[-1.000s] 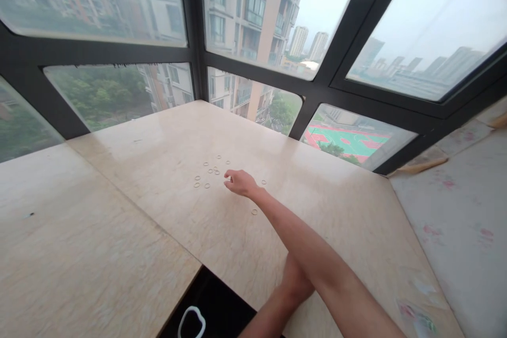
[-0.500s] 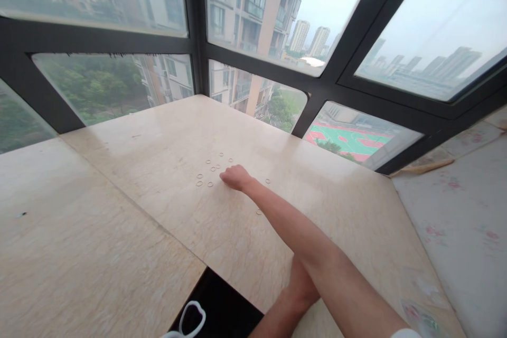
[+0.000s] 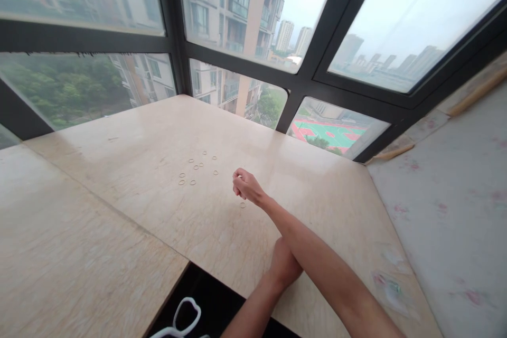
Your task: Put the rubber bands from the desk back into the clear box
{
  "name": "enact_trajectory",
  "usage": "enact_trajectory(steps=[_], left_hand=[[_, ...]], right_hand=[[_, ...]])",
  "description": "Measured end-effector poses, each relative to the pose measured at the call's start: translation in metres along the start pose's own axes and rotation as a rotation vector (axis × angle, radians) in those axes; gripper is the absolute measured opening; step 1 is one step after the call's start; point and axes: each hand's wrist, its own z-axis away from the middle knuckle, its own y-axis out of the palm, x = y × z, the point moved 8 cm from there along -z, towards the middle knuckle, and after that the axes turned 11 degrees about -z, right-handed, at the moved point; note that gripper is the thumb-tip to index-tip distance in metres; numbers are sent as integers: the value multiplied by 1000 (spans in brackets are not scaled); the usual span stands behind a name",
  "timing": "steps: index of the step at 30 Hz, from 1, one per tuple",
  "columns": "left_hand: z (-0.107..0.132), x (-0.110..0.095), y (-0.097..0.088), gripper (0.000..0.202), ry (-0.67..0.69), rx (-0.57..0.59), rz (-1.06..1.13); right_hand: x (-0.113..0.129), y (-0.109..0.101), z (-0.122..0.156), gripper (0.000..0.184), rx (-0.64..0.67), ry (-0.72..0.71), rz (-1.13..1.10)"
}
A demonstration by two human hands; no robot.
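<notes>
Several small thin rings (image 3: 196, 169) lie scattered on a beige marble sill (image 3: 119, 211) by the window. My right hand (image 3: 245, 186) hovers just right of that cluster, its fingers curled together in a pinch; what they hold is too small to see. One more ring (image 3: 242, 204) lies on the sill just under this hand. My left forearm (image 3: 257, 301) reaches in from below and passes under the right arm. Only the back of my left hand (image 3: 284, 263) shows and its fingers are hidden.
Black window frames (image 3: 295, 82) wall the sill at the back. A black gap at the near edge holds a white looped object (image 3: 180, 322). A pale flowered mattress (image 3: 455, 195) lies to the right, with a clear plastic wrapper (image 3: 390, 285) near the sill's right edge.
My right hand pressed down at the ring cluster, then drew back toward me and to the right with its fingers curled shut. The view has swung a little to the right.
</notes>
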Motion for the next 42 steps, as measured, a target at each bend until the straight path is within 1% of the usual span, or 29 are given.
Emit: enact_trajectory(steps=[2, 3, 5, 9, 13, 15, 17, 20, 26, 29, 31, 33, 34, 36, 38, 40, 42], left_hand=[[-2, -7, -1, 18, 77, -29, -190], [-2, -10, -2, 17, 111, -46, -242], [-4, -13, -5, 16, 141, -84, -245], [-8, -7, -8, 20, 117, -113, -226], [-10, -6, -12, 21, 143, -168, -219], [-9, -11, -15, 20, 191, -193, -202], [-8, -17, -16, 21, 237, -182, -196], [-7, -20, -16, 22, 255, -145, -201], [-10, -16, -17, 24, 246, -154, -216], [-11, -15, -17, 24, 244, -157, -229], [-11, -16, -17, 24, 243, -154, -237], [-11, -17, -18, 24, 238, -154, -240], [-10, -17, -18, 24, 234, -157, -241], [-10, -18, -19, 24, 223, -161, -242], [-10, -19, -20, 24, 213, -162, -242], [-10, -18, -20, 24, 202, -161, -238], [-10, -18, -21, 24, 193, -164, -231]], right_hand=[[1, -14, 18, 6, -44, 23, -183], [3, -21, 26, 6, -64, 27, -267], [7, -34, 43, 6, -100, 22, -414], [12, -57, 83, 10, -197, -8, -640], [2, -82, 133, 19, -359, -39, -767], [-5, -95, 160, 24, -446, -44, -793], [-13, -107, 189, 28, -528, -37, -791], [-26, -127, 237, 31, -661, -1, -695], [-57, -166, 341, 37, -901, 193, -407], [-64, -192, 387, 39, -1022, 246, -242], [-65, -210, 412, 39, -1099, 273, -87], [-64, -224, 426, 39, -1137, 288, 104], [-62, -229, 429, 39, -1126, 289, 209], [-62, -234, 427, 37, -1036, 297, 422], [-64, -232, 421, 35, -922, 307, 586], [-66, -231, 420, 35, -874, 304, 657], [-65, -230, 423, 37, -897, 281, 662]])
